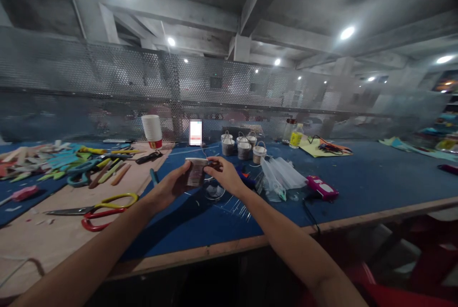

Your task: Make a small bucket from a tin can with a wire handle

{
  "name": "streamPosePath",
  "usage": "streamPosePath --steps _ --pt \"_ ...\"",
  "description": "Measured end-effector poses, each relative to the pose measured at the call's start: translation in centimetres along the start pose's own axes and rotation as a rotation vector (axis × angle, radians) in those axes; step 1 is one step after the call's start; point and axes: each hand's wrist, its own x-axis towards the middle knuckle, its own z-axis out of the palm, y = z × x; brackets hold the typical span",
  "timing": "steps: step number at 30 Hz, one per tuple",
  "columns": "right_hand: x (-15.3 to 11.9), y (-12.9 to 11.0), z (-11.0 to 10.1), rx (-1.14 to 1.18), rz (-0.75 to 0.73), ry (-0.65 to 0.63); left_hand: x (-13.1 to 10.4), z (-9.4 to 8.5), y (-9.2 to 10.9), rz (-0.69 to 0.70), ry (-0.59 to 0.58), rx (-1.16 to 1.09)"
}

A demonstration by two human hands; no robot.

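At the left of the frame, we have a pair of scissors [110, 205] lying on the worktop [168, 245], its blades pointing left. Above them in the picture stands a stack of paper cups [151, 128], with a lit screen [195, 132] upright to its right.

Just left of centre, our left hand [170, 184] curls round the left side of a small cup [195, 174], its thumb up near the pale rim. The brown lower wall looks wrapped or textured. Our right hand [226, 176] has its thumb and fingers pinched together at the cup's right rim; whether they catch the thin cord there too, we cannot tell.

We judge the cup light and thin-walled, stiffer at the rim than down the side, and easy to dent, so a soft hold low on the wall, with fingertips at the rim, should suit it.

To the right we see thin wires [242, 208], cups with looped handles [244, 148], a plastic bag [282, 176] and a pink tool [322, 188]. Its dark cord reaches the front edge and could snag a sleeve. Sideways room looks tightest there; lifting seems freer, and the front edge runs below our forearms
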Motion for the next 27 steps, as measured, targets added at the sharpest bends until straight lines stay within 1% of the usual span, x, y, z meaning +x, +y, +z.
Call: streamPosePath --steps 4,7,10,13,15,17,20,24,26,27 --pt "0.0 0.5 0.1 -0.029 -0.003 0.054 0.0 0.3 -0.3 0.054 -0.047 0.047" --pt "-0.1 0.7 0.3 -0.029 0.009 0.046 -0.1 0.4 -0.4 0.077 -0.057 0.121" --pt "-0.2 0.7 0.5 0.0 0.034 0.005 -0.2 0.4 -0.3 0.121 0.021 0.147" --pt "-0.3 0.3 0.4 -0.039 0.037 0.012 0.0 0.3 -0.2 0.184 0.112 0.101" --pt "-0.5 -0.1 0.3 -0.09 0.027 0.004 0.0 0.2 -0.1 0.198 0.137 0.094" --pt "-0.8 -0.6 0.3 -0.137 -0.006 -0.037 0.1 0.3 0.0 0.206 0.147 0.103" --pt "-1.6 -1.3 0.7 -0.252 -0.137 -0.108 0.0 0.4 0.3 0.221 0.142 0.101" --pt "-2.7 -1.8 1.3 -0.574 -0.422 -0.204 0.0 0.1 0.5 0.243 0.099 0.026" --pt "-3.0 -1.7 1.6 -0.723 -0.524 -0.229 0.1 -0.2 0.6 0.222 0.064 -0.048" --pt "-3.1 -1.6 1.7 -0.772 -0.551 -0.232 0.2 -0.4 0.7 0.202 0.053 -0.093"
